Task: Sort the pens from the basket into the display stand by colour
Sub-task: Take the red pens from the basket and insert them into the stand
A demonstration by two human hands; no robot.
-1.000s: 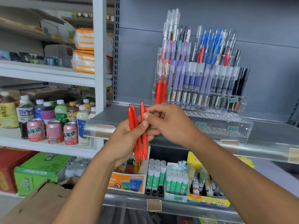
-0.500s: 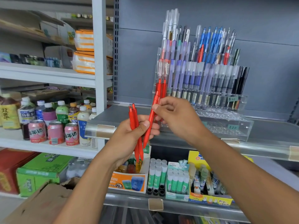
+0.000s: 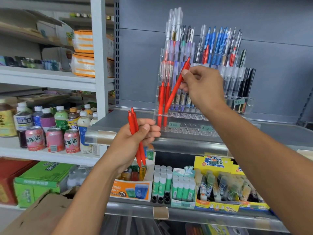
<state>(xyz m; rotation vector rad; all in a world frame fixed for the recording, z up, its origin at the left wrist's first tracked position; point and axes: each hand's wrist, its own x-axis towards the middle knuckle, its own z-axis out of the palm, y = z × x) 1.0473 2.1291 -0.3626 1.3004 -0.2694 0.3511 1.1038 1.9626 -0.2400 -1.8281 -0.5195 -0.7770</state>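
A clear tiered display stand sits on the metal shelf, holding purple, blue, black and red pens. Two red pens stand in its lower left slots. My right hand pinches a single red pen, tilted, its tip just above the stand's left slots beside those two. My left hand grips two more red pens below and left of the stand. No basket is in view.
Glue sticks and boxed stationery fill the shelf below. Bottles and pink cans stand on the white shelf at left. A cardboard box lies at the bottom left.
My right hand has drawn one red pen out of the bunch in my left hand and carried it up and right to the stand's left slots. My left hand has barely moved.
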